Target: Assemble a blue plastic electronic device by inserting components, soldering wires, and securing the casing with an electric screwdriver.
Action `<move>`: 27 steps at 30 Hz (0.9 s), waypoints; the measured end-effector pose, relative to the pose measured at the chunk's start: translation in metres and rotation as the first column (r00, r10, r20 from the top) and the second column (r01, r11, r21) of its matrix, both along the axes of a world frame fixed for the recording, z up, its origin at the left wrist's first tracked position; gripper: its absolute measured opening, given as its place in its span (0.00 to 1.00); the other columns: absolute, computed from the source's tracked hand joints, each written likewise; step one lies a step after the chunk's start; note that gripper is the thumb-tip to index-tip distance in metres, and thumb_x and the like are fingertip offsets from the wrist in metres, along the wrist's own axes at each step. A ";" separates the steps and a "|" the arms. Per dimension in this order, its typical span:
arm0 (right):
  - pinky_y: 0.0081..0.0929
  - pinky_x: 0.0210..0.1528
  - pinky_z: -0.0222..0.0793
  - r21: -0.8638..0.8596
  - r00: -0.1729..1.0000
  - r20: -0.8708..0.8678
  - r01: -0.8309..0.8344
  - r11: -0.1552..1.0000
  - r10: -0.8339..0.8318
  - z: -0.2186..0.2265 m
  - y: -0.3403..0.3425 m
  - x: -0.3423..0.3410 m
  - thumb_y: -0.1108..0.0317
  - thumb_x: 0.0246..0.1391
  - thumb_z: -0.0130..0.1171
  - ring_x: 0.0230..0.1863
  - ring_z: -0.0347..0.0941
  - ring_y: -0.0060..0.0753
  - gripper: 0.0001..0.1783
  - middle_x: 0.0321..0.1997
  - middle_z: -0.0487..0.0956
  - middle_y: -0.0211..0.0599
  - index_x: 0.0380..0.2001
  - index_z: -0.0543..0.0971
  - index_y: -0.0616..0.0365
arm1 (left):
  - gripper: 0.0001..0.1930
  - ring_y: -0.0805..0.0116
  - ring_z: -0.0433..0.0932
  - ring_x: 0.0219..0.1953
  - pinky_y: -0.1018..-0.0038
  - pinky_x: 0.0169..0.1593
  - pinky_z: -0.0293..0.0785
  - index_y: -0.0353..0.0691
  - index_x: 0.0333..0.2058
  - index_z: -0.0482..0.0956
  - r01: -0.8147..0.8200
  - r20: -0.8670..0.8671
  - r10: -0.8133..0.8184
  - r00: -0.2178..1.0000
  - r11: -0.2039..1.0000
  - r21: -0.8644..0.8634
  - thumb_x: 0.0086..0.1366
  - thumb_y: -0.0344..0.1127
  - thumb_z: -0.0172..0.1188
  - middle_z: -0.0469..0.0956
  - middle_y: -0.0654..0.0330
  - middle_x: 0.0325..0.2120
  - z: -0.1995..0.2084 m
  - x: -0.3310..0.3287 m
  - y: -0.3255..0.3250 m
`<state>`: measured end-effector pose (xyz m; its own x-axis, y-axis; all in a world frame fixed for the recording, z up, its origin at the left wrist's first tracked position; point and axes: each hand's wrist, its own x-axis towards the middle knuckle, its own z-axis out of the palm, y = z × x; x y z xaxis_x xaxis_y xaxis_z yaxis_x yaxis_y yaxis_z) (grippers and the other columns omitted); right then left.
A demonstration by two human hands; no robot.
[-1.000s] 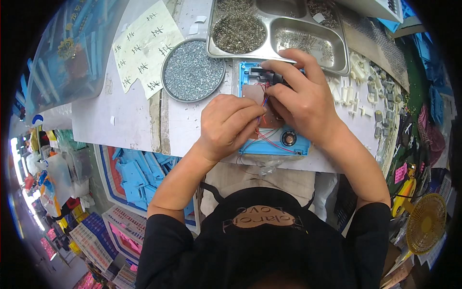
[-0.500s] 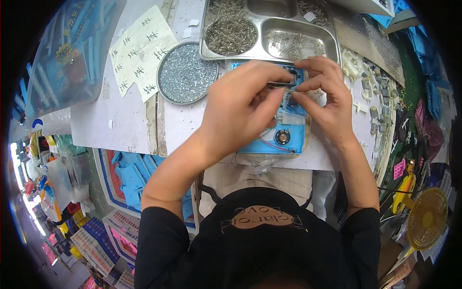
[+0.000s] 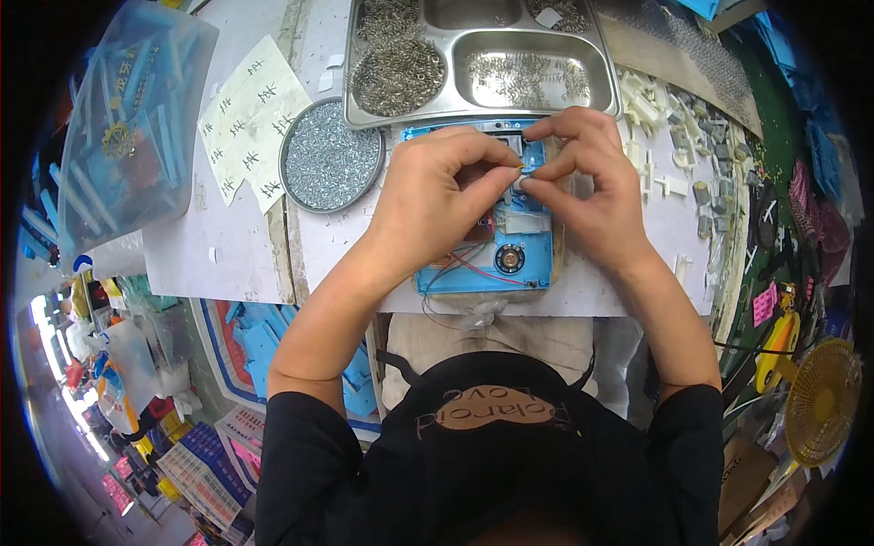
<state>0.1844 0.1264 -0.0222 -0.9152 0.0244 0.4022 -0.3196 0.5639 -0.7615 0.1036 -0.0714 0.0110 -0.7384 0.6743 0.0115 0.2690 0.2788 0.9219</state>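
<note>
While the left hand (image 3: pixel 432 196) and right hand (image 3: pixel 587 187) pinch a tiny part (image 3: pixel 523 168) together, they block some of the blue casing (image 3: pixel 539 246) beneath. Around it sit a compartmented steel tray (image 3: pixel 455 106) at twelve o'clock, a screw dish (image 3: pixel 330 211) at ten, white plastic pieces (image 3: pixel 642 102) at two.

Over an open, blue plastic rectangular housing (image 3: pixel 539 250) with a round black speaker (image 3: pixel 510 258), the bare left hand (image 3: pixel 437 191) and bare right hand (image 3: pixel 583 187) hold their fingertips close together, anything between them too small to identify. A round metal dish (image 3: pixel 332 211) of silvery screws (image 3: pixel 332 155) sits near a compartmented steel tray (image 3: pixel 473 13).
</note>
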 end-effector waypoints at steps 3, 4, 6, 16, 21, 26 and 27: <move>0.39 0.64 0.63 0.237 0.991 -0.089 0.117 0.965 -0.098 0.023 0.008 0.024 0.74 0.44 0.72 0.61 0.69 0.42 0.10 0.52 0.82 0.38 0.32 0.83 0.56 | 0.05 0.69 0.80 0.27 0.76 0.31 0.73 0.33 0.35 0.83 -0.001 -0.227 -0.003 0.974 1.000 -0.018 0.59 0.23 0.67 0.80 0.57 0.28 -0.005 0.005 -0.008; 0.39 0.63 0.64 0.312 0.981 -0.128 0.179 0.933 -0.145 0.030 0.019 0.040 0.75 0.44 0.72 0.60 0.70 0.43 0.11 0.52 0.82 0.40 0.33 0.82 0.56 | 0.05 0.67 0.79 0.28 0.74 0.32 0.73 0.34 0.34 0.83 -0.016 -0.316 0.010 0.949 1.000 -0.017 0.59 0.23 0.68 0.80 0.58 0.28 -0.009 0.008 -0.011; 0.35 0.60 0.69 0.173 0.906 -0.117 0.421 0.890 -0.406 0.035 0.066 0.090 0.76 0.47 0.70 0.56 0.75 0.41 0.12 0.53 0.81 0.43 0.37 0.82 0.58 | 0.05 0.65 0.79 0.30 0.72 0.35 0.72 0.37 0.33 0.83 -0.020 -0.474 0.010 0.881 1.000 -0.016 0.57 0.24 0.69 0.80 0.59 0.28 -0.016 0.010 -0.012; 0.33 0.47 0.71 -0.744 0.632 0.261 0.613 0.265 -0.730 -0.017 0.331 0.287 0.62 0.68 0.59 0.35 0.69 0.29 0.16 0.36 0.76 0.35 0.51 0.76 0.62 | 0.08 0.62 0.73 0.42 0.65 0.49 0.61 0.44 0.30 0.83 -0.081 -0.713 0.009 0.701 0.994 -0.067 0.51 0.29 0.72 0.78 0.63 0.40 -0.020 0.018 -0.001; 0.35 0.53 0.72 -0.377 0.345 0.096 0.880 0.287 -0.934 0.016 0.288 0.252 0.59 0.74 0.46 0.40 0.71 0.34 0.22 0.46 0.80 0.48 0.51 0.75 0.72 | 0.08 0.59 0.71 0.46 0.62 0.51 0.59 0.44 0.30 0.84 -0.082 -0.702 -0.014 0.712 0.991 -0.102 0.49 0.30 0.73 0.75 0.60 0.45 -0.026 0.019 0.002; 0.29 0.51 0.72 -0.592 0.393 0.087 0.759 0.270 -0.915 0.043 0.224 0.289 0.64 0.72 0.49 0.44 0.73 0.29 0.12 0.44 0.80 0.44 0.48 0.78 0.57 | 0.08 0.59 0.70 0.45 0.63 0.51 0.60 0.44 0.29 0.84 -0.094 -0.672 0.001 0.740 0.990 -0.103 0.49 0.30 0.72 0.75 0.60 0.43 -0.028 0.018 0.003; 0.27 0.49 0.72 -0.595 0.474 0.097 0.733 0.331 -0.875 0.031 0.208 0.286 0.64 0.71 0.50 0.43 0.73 0.28 0.11 0.44 0.80 0.42 0.47 0.77 0.57 | 0.08 0.59 0.70 0.45 0.63 0.51 0.60 0.44 0.29 0.84 -0.092 -0.675 -0.004 0.738 0.990 -0.107 0.49 0.30 0.72 0.75 0.60 0.43 -0.029 0.017 0.003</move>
